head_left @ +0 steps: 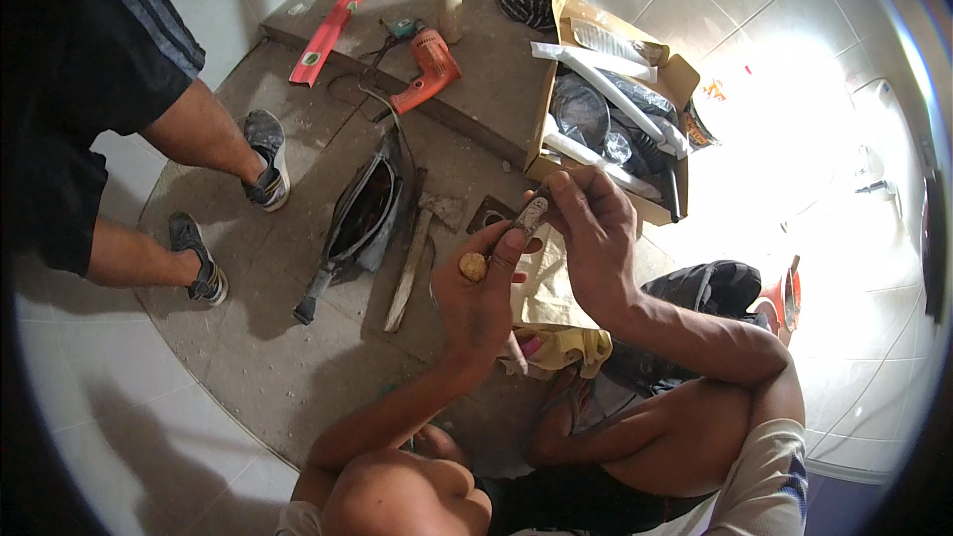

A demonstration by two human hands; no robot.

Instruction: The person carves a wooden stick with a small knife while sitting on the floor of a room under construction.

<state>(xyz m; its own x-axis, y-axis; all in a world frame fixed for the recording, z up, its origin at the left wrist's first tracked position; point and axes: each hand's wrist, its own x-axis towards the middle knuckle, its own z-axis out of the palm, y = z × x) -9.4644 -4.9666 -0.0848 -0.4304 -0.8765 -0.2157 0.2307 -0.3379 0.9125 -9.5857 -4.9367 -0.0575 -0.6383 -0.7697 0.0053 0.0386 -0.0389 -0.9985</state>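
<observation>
Evidently, the work in hand centres on a small pale, oblong piece (532,214), raised above the floor (248,352) in front of the person. The left hand (478,293) has its grip clamped on it, thumb along the lower end; a round, yellowish knob (474,266) shows at the same fist, though I cannot tell whether the two are joined. The right hand (602,228) brings thumb and fingers to the upper end; whether that grip pinches it or only touches it, I cannot tell.

The step looks like close, two-handed fingering of the piece. The next move, I judge, calls for a steady left hold and light, precise right fingertips.

Just beyond the right hand is the near edge of an open carton (541,167) filled with wrapped tubes and dark parts. Below the hands lies a yellow cloth (593,345); to their left, a wooden-handled tool (407,273) and an unzipped grey bag (365,203). Farther off, an orange drill (432,67) rests by the front edge of the ledge (496,89), and a red level (338,28) reaches over that edge near its left corner.
</observation>
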